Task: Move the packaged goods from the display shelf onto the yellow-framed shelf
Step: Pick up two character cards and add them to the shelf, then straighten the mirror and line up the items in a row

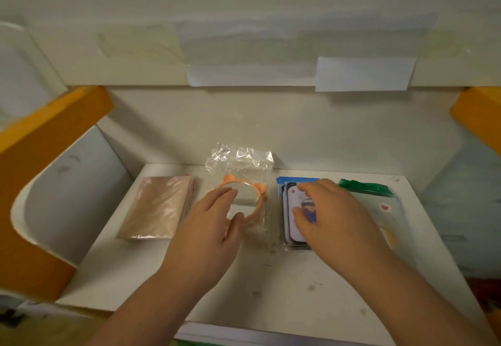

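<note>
Four packs lie in a row on the white shelf board (311,272), w/ the yellow frame (46,139) at both sides, so these goods look already placed; prob. the hands are just squaring them up.

Landmark = mirror pack (241,183), a clear bag w/ an orange eared round mirror inside, lying flat in the middle of the row w/ its crinkled top at the back wall.

- Left hand (208,223): over the near-left part of the mirror pack, fingers nearly straight, thumb spread toward the mirror rim. Fingertips seem to rest on the bag; nothing gripped. Reads as pressing/nudging it flat, not lifting.
- Right hand (333,213): just right of the mirror pack, over the card pack (287,210) (blue header, cartoon print). Fingers loosely curved, tips on or just above the top face, thumb near the print. Can't tell if it pinches an edge; looks like light touch to align.
- Brown pack (160,207): left of the mirror pack, small gap, flat, untouched.
- Green-top pack (379,199): right of the card pack, farthest from the mirror pack, partly hidden by the right wrist.

Packs sit side by side w/o overlap, headers to the back, prob. so each face shows. Display shelf not in view.
</note>
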A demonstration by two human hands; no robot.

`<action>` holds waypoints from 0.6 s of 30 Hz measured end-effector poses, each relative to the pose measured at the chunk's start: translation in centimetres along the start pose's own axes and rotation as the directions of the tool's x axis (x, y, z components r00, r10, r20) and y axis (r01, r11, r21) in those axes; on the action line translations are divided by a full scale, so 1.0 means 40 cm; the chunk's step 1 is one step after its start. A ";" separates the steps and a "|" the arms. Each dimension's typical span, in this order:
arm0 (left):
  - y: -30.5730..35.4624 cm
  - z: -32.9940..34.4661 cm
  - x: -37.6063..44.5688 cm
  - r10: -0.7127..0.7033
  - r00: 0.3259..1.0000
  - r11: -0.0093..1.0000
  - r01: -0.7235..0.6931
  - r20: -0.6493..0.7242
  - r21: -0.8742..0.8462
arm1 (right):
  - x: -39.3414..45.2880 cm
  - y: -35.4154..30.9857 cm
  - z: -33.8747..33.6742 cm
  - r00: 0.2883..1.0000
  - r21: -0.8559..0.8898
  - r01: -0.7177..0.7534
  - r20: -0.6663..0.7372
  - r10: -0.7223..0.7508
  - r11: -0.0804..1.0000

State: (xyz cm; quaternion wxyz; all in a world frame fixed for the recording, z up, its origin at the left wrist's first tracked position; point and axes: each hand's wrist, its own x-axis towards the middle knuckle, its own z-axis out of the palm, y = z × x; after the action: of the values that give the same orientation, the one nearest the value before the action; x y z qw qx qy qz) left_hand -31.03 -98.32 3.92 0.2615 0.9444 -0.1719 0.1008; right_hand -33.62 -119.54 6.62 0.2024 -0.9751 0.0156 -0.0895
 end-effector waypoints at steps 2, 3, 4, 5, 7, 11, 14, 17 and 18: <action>-0.039 -0.020 -0.007 -0.040 0.999 0.999 0.040 -0.016 0.011 | 0.014 -0.059 0.020 0.996 -0.023 0.092 -0.018 -0.092 0.996; -0.063 -0.033 -0.011 -0.064 0.998 0.998 0.064 -0.025 0.018 | 0.021 -0.088 0.029 0.994 -0.021 0.107 -0.025 -0.108 0.994; -0.088 -0.047 -0.015 -0.091 0.995 0.995 0.092 -0.031 0.035 | 0.027 -0.115 0.041 0.993 -0.001 0.119 -0.023 -0.119 0.993; -0.114 -0.061 -0.019 -0.112 0.993 0.992 0.114 -0.041 0.055 | 0.033 -0.144 0.053 0.991 0.024 0.132 -0.015 -0.132 0.991; -0.164 -0.091 -0.026 -0.174 0.984 0.981 0.177 -0.043 0.082 | 0.046 -0.202 0.082 0.985 0.091 0.169 0.009 -0.170 0.981; -0.264 -0.127 -0.042 -0.320 0.947 0.945 0.317 0.035 0.080 | 0.078 -0.303 0.162 0.976 0.111 0.190 0.088 -0.200 0.976; -0.335 -0.124 -0.045 -0.387 0.919 0.922 0.382 0.080 0.070 | 0.101 -0.382 0.222 0.967 0.223 0.138 0.181 -0.180 0.965; -0.378 -0.114 -0.046 -0.423 0.897 0.906 0.423 0.126 0.024 | 0.119 -0.447 0.274 0.940 0.251 0.037 0.319 -0.119 0.967; -0.383 -0.113 -0.046 -0.423 0.895 0.905 0.423 0.138 0.035 | 0.125 -0.463 0.289 0.927 0.274 -0.021 0.367 -0.085 0.961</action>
State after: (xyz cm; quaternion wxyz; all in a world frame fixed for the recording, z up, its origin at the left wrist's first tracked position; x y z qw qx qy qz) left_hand -27.41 -83.12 0.18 0.2624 0.9644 0.0195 -0.0256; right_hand -26.74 -98.36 4.38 0.3326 -0.9370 -0.0519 0.0937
